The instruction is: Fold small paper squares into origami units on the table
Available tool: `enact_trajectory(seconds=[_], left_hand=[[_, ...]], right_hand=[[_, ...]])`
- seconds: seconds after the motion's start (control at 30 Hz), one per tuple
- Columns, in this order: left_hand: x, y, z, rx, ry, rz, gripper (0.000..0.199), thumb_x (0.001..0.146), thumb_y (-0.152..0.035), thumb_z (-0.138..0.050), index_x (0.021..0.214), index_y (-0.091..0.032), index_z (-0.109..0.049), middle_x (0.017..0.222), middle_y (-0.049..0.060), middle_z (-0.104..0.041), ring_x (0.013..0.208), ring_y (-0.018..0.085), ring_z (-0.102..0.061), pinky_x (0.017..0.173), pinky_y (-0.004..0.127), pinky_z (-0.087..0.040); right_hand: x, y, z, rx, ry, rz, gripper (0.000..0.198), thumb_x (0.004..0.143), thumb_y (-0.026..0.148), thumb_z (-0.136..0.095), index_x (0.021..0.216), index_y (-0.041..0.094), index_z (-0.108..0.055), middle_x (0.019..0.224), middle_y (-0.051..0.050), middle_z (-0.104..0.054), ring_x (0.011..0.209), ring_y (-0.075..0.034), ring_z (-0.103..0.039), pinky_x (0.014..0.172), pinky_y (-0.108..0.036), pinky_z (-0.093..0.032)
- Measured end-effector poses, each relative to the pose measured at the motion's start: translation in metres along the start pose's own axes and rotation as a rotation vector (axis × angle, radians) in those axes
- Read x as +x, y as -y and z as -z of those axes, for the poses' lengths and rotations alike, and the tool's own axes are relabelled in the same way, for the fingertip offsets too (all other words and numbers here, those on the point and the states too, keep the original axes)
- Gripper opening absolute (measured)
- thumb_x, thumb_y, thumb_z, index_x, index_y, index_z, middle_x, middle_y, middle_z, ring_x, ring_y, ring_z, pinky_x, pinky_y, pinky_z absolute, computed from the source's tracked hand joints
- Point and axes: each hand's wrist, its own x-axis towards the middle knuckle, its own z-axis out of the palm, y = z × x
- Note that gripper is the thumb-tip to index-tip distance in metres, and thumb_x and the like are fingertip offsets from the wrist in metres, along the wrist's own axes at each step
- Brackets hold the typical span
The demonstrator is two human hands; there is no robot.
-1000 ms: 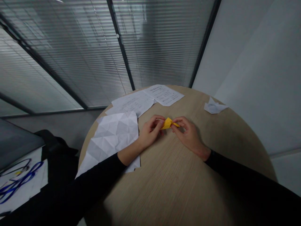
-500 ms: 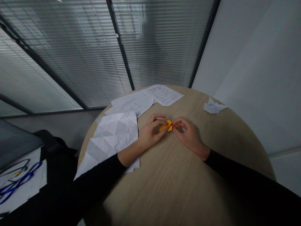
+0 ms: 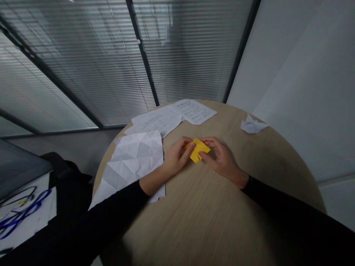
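Between my two hands is a small folded piece of yellow paper (image 3: pixel 198 148), its flat, roughly square face turned towards me. A short slit or fold gap shows near its lower corner. My left hand (image 3: pixel 177 155) pinches the left edge, thumb on top and the fingers curled behind. On the opposite side my right hand (image 3: pixel 220 158) has its thumb on the lower right edge, with its fingers behind the upper right part. The paper partly hides the fingertips of both hands. Left of my left hand lies a large creased white sheet (image 3: pixel 135 155).
Printed sheets (image 3: pixel 194 112) overlap at the far edge of the round wooden table (image 3: pixel 210 221). A folded white paper shape (image 3: pixel 253 125) sits near the right rim. Blue cords (image 3: pixel 27 210) lie on white papers at lower left. Blinds and a wall stand beyond.
The yellow paper has gone from a narrow, pointed, bunched shape to a flat square face turned to me. Both hands have shifted their grip around it while staying in nearly the same place.
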Motion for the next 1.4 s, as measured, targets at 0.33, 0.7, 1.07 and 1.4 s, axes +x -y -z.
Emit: enact_trajectory(seconds=[0.33,0.7,1.07,1.4], left_hand=[[0.002,0.013,-0.011,-0.492,0.134,0.323,0.046,0.112,-0.070,-0.070,0.120,-0.027,-0.055,0.086,-0.002,-0.071,0.062,0.015,-0.065,0.054,0.027,-0.053],[0.005,-0.010,0.006,0.094,0.112,-0.249,0.048,0.102,-0.058,-0.076,0.130,-0.022,-0.064,0.126,0.015,-0.077,0.114,0.031,-0.075,0.100,0.049,-0.063],[0.000,-0.008,-0.002,0.440,0.222,-0.170,0.020,0.115,-0.039,-0.058,0.106,-0.023,-0.067,0.094,0.006,-0.080,0.085,0.023,-0.076,0.089,0.040,-0.058],[-0.002,-0.006,-0.001,0.283,0.002,0.191,0.012,0.103,-0.030,-0.067,0.113,-0.025,-0.063,0.086,0.000,-0.073,0.067,0.019,-0.065,0.063,0.032,-0.044]], right_hand=[[0.001,-0.010,-0.002,0.084,0.105,-0.090,0.021,0.100,0.033,-0.077,0.121,0.031,-0.076,0.115,-0.004,-0.085,0.106,-0.027,-0.081,0.094,-0.041,-0.067],[-0.001,-0.014,-0.006,0.013,-0.092,-0.113,0.014,0.093,0.027,-0.073,0.102,0.030,-0.063,0.091,0.001,-0.078,0.081,-0.022,-0.075,0.069,-0.032,-0.059],[-0.002,-0.005,-0.006,-0.102,0.002,-0.068,0.021,0.099,0.030,-0.075,0.117,0.032,-0.065,0.105,-0.005,-0.086,0.097,-0.029,-0.086,0.080,-0.039,-0.066],[-0.004,-0.007,-0.002,-0.329,-0.133,-0.006,0.016,0.095,0.021,-0.069,0.106,0.031,-0.065,0.097,-0.002,-0.080,0.083,-0.026,-0.077,0.073,-0.037,-0.057]])
